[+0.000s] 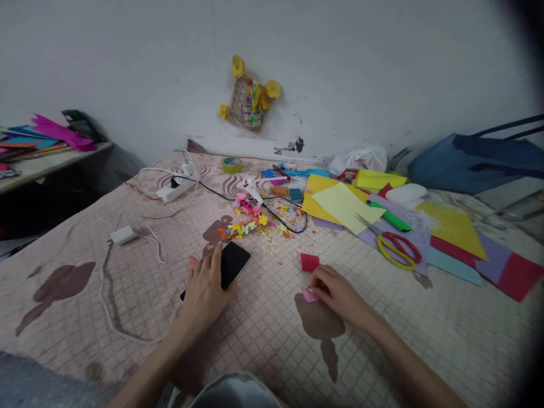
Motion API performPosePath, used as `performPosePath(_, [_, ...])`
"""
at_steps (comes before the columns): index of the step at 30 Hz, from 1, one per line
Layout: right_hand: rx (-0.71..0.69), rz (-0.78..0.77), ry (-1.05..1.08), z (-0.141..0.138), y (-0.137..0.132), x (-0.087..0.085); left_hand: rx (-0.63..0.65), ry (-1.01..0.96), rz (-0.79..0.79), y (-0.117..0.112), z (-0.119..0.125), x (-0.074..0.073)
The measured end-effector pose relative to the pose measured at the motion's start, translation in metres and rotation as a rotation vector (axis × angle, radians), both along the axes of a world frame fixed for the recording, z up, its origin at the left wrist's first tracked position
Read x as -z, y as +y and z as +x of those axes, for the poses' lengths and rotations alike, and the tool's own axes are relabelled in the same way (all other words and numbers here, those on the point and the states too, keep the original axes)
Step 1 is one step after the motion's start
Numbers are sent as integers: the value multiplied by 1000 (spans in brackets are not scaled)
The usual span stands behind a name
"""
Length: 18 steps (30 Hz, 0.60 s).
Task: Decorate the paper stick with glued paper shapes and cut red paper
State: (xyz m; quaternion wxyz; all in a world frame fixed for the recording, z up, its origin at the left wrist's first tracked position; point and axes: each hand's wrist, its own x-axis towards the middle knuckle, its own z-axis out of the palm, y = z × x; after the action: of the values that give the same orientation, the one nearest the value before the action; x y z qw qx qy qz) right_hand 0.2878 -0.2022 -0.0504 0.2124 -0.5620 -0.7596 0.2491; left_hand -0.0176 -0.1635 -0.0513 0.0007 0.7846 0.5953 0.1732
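Right hand [334, 290]: fingertips pinching pink piece [310, 295], near, right of phone [234, 263] | left hand [207, 288]: curled over phone, gripping its edges | red piece [309, 262]: just beyond right hand | scissors [385, 236]: right, on paper [348, 207] | scraps [244, 228]: mid-table | glue gun [254, 191]: beyond scraps | tape [232, 165]: far left of glue gun

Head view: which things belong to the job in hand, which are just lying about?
Likely in hand, by touch or nearness:
phone, left hand on it
pink piece, pinched by the right hand
red square, beside that hand

Untouched, seemingly just lying about:
white charger
tape roll
blue bag
scissors and glue gun, role unclear
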Motion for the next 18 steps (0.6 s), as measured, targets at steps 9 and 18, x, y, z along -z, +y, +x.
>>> performPosePath(9, [233, 149, 48, 41, 44, -9, 42, -53, -62, 19, -17, -19])
performPosePath(18, [299, 109, 126, 46, 44, 6, 193, -117, -103, 108, -14, -22])
